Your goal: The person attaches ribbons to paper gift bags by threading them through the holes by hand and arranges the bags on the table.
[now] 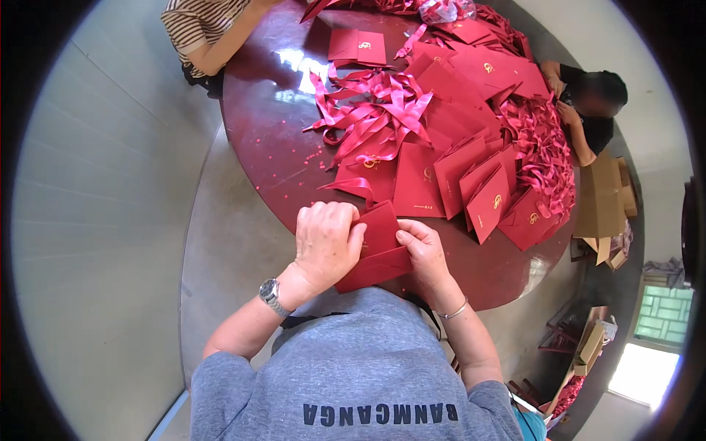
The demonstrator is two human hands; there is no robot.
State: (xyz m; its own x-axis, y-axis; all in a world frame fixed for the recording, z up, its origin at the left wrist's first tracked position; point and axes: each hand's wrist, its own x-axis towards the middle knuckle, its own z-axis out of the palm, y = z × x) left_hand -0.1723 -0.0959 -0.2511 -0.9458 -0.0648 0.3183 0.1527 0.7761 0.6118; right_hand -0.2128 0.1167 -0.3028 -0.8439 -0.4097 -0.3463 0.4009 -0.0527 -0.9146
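Observation:
A red paper gift bag is held close to the front of my grey shirt, at the near edge of the round table. My left hand, with a watch on the wrist, is closed at the bag's left side, thumb toward the bag; its fingertips are hidden. The right edge is pinched between the thumb and fingers of my right hand. From the bag's top a red ribbon curls out to the left. Just beyond lie flat red bags with gold emblems.
A heap of loose red ribbons covers the middle of the dark red table. More bags and ribbons pile up on the right. One person sits at far left, another at right. Cardboard boxes stand beyond the table.

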